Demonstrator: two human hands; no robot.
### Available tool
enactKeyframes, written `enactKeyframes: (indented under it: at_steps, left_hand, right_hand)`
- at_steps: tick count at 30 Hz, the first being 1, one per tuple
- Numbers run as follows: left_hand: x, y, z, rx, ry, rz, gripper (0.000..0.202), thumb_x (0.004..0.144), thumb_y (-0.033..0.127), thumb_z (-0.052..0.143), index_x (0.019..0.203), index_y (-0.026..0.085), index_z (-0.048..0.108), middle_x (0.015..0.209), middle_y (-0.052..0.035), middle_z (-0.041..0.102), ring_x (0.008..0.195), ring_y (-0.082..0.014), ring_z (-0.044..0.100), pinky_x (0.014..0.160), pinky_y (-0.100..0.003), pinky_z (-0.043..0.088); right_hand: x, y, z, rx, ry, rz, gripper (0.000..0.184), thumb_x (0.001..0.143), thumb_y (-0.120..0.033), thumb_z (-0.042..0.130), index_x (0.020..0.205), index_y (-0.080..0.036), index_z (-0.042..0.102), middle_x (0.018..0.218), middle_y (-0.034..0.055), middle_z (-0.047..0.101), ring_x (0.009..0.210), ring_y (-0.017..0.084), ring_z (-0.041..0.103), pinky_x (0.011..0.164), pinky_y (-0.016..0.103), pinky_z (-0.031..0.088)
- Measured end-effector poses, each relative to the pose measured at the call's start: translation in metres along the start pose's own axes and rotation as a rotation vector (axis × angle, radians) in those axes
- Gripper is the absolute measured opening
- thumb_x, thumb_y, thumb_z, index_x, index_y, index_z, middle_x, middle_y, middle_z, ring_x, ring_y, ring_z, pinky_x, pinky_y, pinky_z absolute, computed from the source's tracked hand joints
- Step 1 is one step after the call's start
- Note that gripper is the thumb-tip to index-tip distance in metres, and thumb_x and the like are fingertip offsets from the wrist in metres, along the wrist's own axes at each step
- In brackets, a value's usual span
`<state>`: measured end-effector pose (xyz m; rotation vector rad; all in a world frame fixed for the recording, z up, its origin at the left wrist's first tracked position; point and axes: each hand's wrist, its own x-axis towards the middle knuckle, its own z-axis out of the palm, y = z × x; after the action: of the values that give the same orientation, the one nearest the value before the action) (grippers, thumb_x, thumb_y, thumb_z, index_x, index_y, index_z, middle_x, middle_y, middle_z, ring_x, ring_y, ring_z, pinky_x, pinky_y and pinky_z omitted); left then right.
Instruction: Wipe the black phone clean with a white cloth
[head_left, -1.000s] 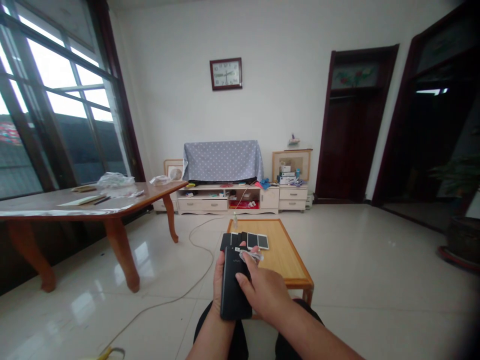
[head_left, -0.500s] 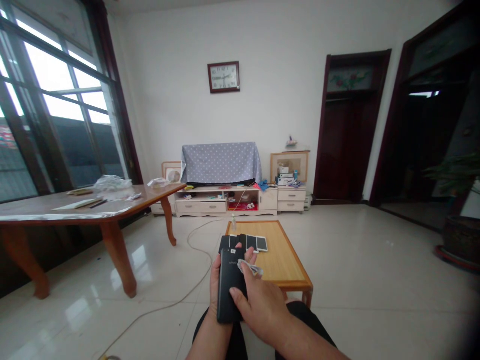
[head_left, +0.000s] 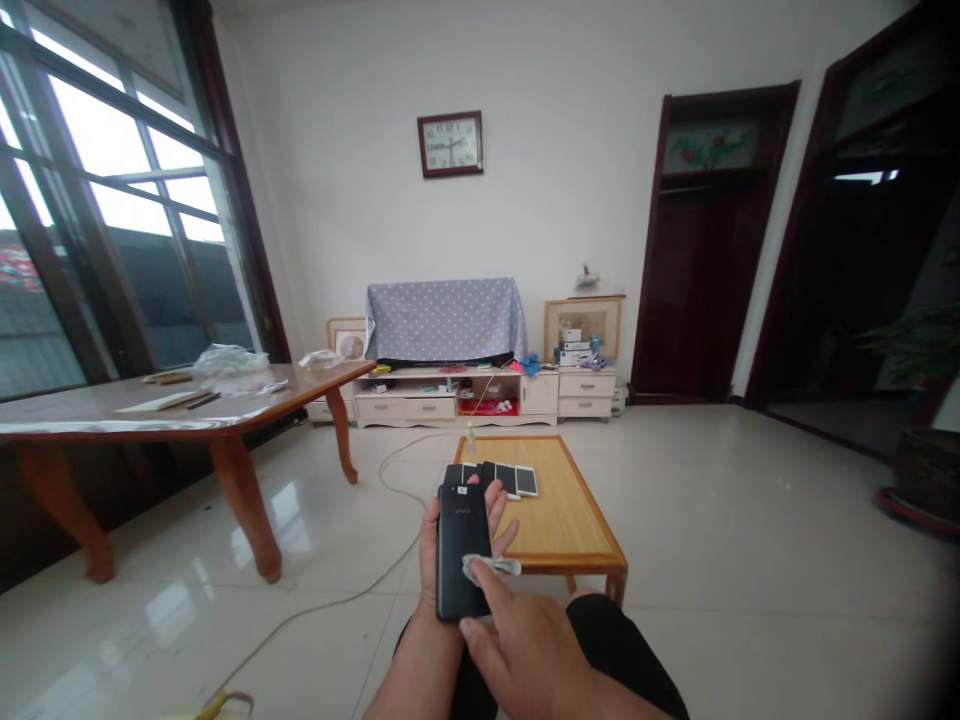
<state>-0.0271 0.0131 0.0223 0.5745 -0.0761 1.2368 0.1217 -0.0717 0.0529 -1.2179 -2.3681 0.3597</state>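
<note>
A black smartphone (head_left: 459,535) with its back towards me rests in my left hand (head_left: 429,560). That hand cradles it from beneath, thumb along the left edge and fingertips showing past the right edge. My right hand (head_left: 529,640) presses a crumpled white wipe (head_left: 491,568) on the lower part of the phone's back. Its thumb lies near the phone's bottom edge. Beyond the hands, several more phones (head_left: 528,481) lie in a row on a low wooden table (head_left: 577,510).
A small clear bottle (head_left: 470,440) stands at the low table's far left corner. To the left is a large brown table (head_left: 247,395) with plastic bags (head_left: 229,362) on it. A cable (head_left: 330,605) runs across the tiled floor. A white cabinet (head_left: 405,407) lines the far wall.
My right hand has moved the wipe down the phone's back, from near the logo to the lower part. More of my left fingers shows. The camera view has shifted slightly.
</note>
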Motion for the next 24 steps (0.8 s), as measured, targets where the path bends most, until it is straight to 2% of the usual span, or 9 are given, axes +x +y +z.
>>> enactKeyframes:
  at_steps: [3, 8, 12, 15, 19, 24]
  left_hand:
    - [0.002, -0.004, 0.007, 0.003, 0.076, 0.005, 0.070, 0.095, 0.065, 0.036, 0.154, 0.027, 0.031, 0.162, -0.0128, 0.035, 0.154, -0.0282, 0.023, 0.124, -0.058, 0.016]
    - [0.007, -0.012, 0.019, 0.050, 0.211, 0.014, 0.068, 0.095, 0.061, 0.043, 0.154, 0.028, 0.031, 0.156, -0.0163, 0.045, 0.148, -0.0325, 0.035, 0.118, -0.063, 0.028]
    - [0.008, -0.008, 0.016, 0.073, 0.319, 0.064, 0.064, 0.095, 0.055, 0.049, 0.151, 0.027, 0.036, 0.149, -0.0163, 0.053, 0.143, -0.0317, 0.045, 0.114, -0.058, 0.039]
    - [0.009, -0.005, 0.011, 0.064, 0.379, 0.062, 0.061, 0.095, 0.052, 0.054, 0.148, 0.027, 0.040, 0.146, -0.0158, 0.057, 0.135, -0.0321, 0.054, 0.109, -0.054, 0.047]
    - [0.014, -0.008, 0.013, 0.122, 0.492, 0.086, 0.062, 0.091, 0.053, 0.062, 0.144, 0.027, 0.044, 0.138, -0.0149, 0.062, 0.126, -0.0298, 0.062, 0.100, -0.047, 0.055]
    - [0.016, -0.016, 0.019, 0.202, 0.649, 0.111, 0.064, 0.084, 0.068, 0.062, 0.135, 0.029, 0.054, 0.137, -0.0124, 0.062, 0.129, -0.0270, 0.059, 0.099, -0.040, 0.054]
  right_hand:
    - [-0.003, -0.006, -0.003, 0.029, -0.022, -0.050, 0.055, 0.095, -0.039, 0.050, 0.147, -0.022, 0.045, 0.111, 0.0088, 0.076, 0.097, 0.028, 0.072, 0.082, 0.035, 0.050]
    - [0.013, -0.013, -0.019, 0.031, 0.099, 0.008, 0.036, 0.096, -0.040, 0.053, 0.128, -0.026, 0.061, 0.110, 0.0058, 0.074, 0.102, 0.025, 0.069, 0.086, 0.032, 0.046]
    - [0.013, -0.011, -0.013, 0.044, 0.125, 0.021, 0.037, 0.083, -0.043, 0.070, 0.116, -0.026, 0.064, 0.107, 0.0038, 0.070, 0.101, 0.025, 0.065, 0.085, 0.032, 0.045]
    - [0.012, -0.004, -0.007, 0.055, 0.162, 0.050, 0.039, 0.078, -0.046, 0.076, 0.108, -0.024, 0.065, 0.110, 0.0054, 0.067, 0.102, 0.026, 0.063, 0.085, 0.034, 0.044]
    - [0.010, 0.001, -0.007, 0.038, 0.167, 0.041, 0.029, 0.083, -0.042, 0.068, 0.105, -0.023, 0.066, 0.106, 0.0059, 0.068, 0.099, 0.026, 0.064, 0.083, 0.033, 0.044]
    - [0.007, 0.003, -0.011, 0.017, 0.169, 0.049, 0.018, 0.088, -0.034, 0.059, 0.098, -0.022, 0.068, 0.098, 0.0058, 0.072, 0.093, 0.024, 0.066, 0.080, 0.031, 0.042]
